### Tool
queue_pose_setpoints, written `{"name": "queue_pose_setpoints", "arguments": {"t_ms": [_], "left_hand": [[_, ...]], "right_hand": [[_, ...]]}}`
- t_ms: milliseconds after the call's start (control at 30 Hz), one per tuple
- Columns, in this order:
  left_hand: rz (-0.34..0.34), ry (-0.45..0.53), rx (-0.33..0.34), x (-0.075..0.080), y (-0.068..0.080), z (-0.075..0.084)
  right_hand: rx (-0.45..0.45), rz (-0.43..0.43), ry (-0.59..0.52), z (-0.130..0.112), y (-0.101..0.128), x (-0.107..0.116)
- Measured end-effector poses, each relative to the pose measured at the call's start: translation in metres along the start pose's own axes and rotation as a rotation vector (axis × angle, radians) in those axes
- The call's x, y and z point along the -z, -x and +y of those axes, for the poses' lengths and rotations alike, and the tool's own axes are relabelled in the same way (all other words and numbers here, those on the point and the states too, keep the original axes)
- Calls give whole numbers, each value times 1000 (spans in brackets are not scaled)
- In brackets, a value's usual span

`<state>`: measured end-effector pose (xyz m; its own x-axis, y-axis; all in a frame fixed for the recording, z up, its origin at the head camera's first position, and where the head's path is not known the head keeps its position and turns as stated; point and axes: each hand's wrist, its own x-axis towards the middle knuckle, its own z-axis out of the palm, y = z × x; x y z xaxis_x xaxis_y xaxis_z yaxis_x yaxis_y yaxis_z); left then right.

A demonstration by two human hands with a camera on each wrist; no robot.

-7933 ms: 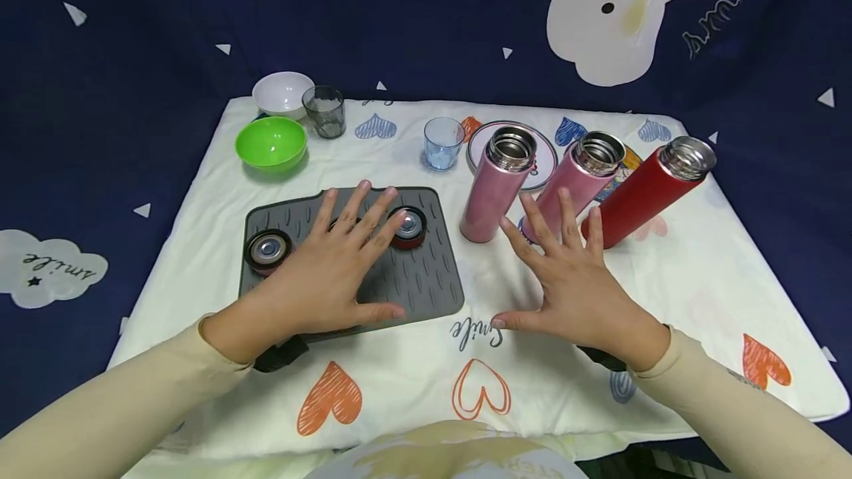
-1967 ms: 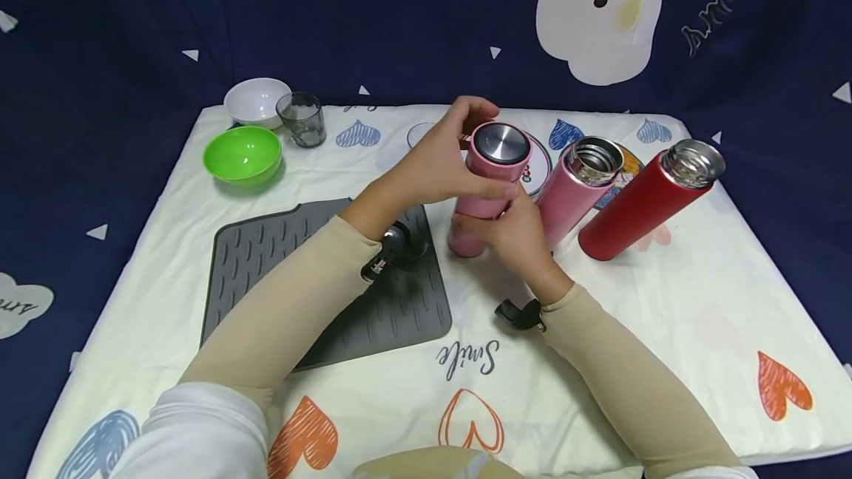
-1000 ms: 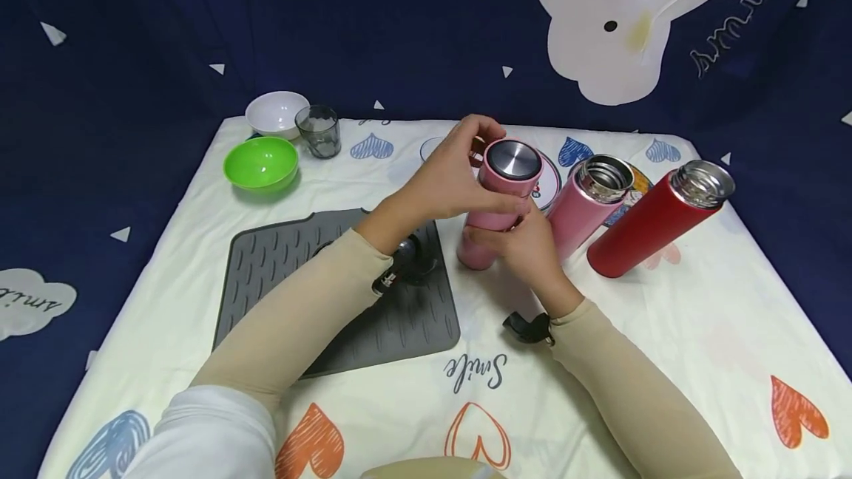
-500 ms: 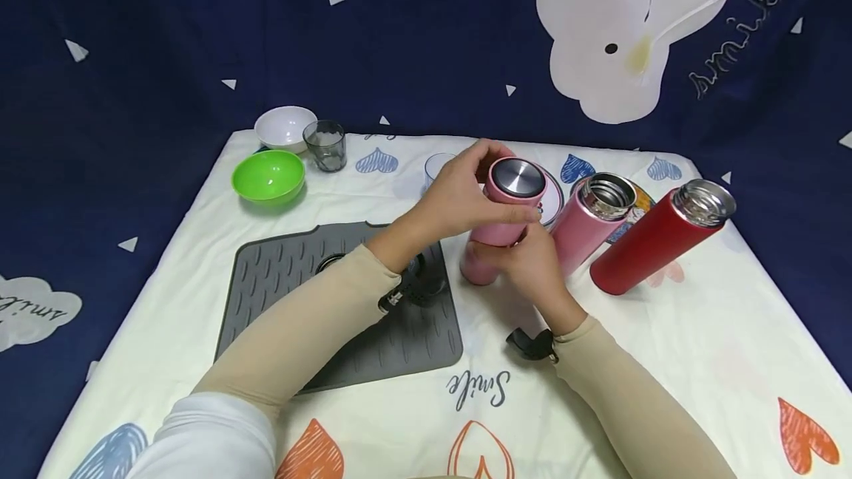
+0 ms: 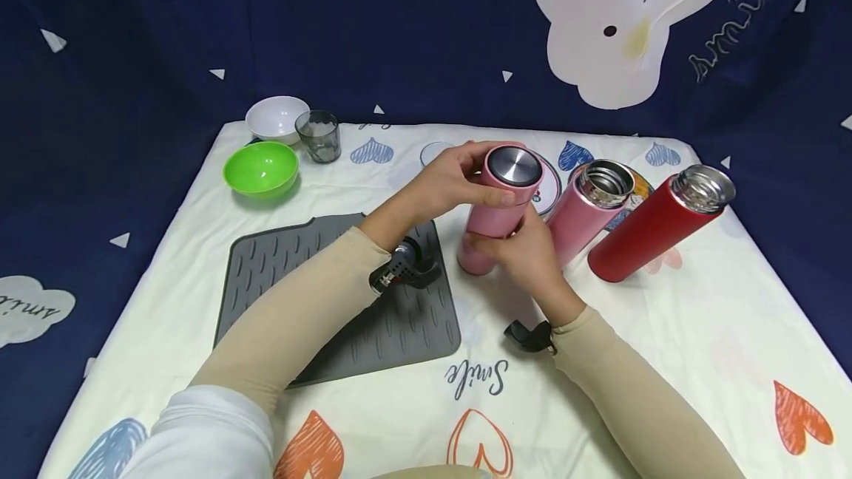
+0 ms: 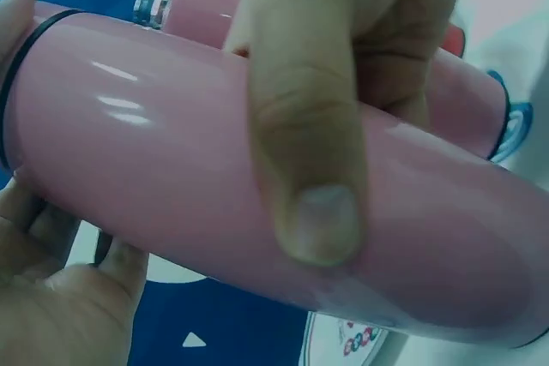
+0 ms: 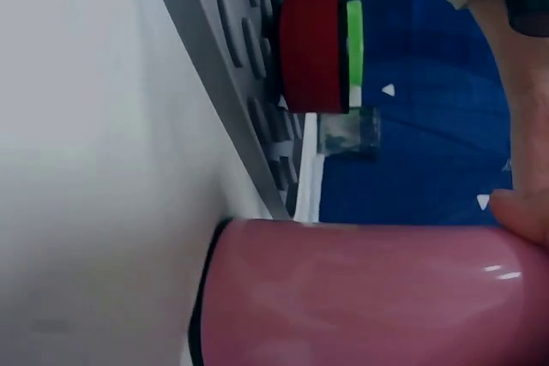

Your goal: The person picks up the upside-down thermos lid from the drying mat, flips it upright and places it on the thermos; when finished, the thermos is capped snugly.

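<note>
Tall pink glossy steel flask (image 5: 489,224) stood on heart-print cloth (image 5: 665,331); left hand (image 5: 452,183) gripped its lid, right hand (image 5: 526,253) clasped mid-body; judged rigid, slippery, best held there.

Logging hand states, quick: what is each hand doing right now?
Left hand: closed, grips the lid end of the pink flask.
Right hand: closed, grips the same pink flask lower down.

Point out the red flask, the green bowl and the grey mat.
red flask (image 5: 648,231): head view, middle of its red body.
green bowl (image 5: 260,167): head view, inside of the bowl.
grey mat (image 5: 279,272): head view, bare ribbed surface left of the sleeve.
</note>
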<state>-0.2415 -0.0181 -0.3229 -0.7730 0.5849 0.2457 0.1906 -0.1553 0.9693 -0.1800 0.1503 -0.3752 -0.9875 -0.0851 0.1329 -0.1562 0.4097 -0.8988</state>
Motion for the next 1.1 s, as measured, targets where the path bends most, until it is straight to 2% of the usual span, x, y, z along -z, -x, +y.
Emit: {"name": "queue_pose_setpoints", "arguments": {"t_ms": [167,300,367,433,500,633,733,800,867,1000,1100], "left_hand": [[-10,54,-6,-3,6,-4],[-31,91,15,-5,7,-3],[-26,48,49,-6,9,0],[-10,-95,109,-3,16,7],[0,-323,197,6,33,17],[-10,-851,321,37,88,39],[35,-1116,415,60,131,44],[72,-1221,495,70,153,40],[93,-1281,558,77,169,32],[107,-1352,557,83,184,16],[114,-1355,553,84,190,7]], "right_hand": [[62,-22,-46,1,7,-9],[82,-41,109,-4,24,-6],[62,-82,224,-10,40,1],[34,-139,325,-17,58,10],[33,-197,422,-22,75,20],[67,-284,603,-30,103,39],[87,-340,668,-33,115,49],[91,-368,677,-35,120,52],[72,-400,661,-36,123,54],[60,-448,631,-37,124,50],[115,-457,646,-35,119,44]]}}
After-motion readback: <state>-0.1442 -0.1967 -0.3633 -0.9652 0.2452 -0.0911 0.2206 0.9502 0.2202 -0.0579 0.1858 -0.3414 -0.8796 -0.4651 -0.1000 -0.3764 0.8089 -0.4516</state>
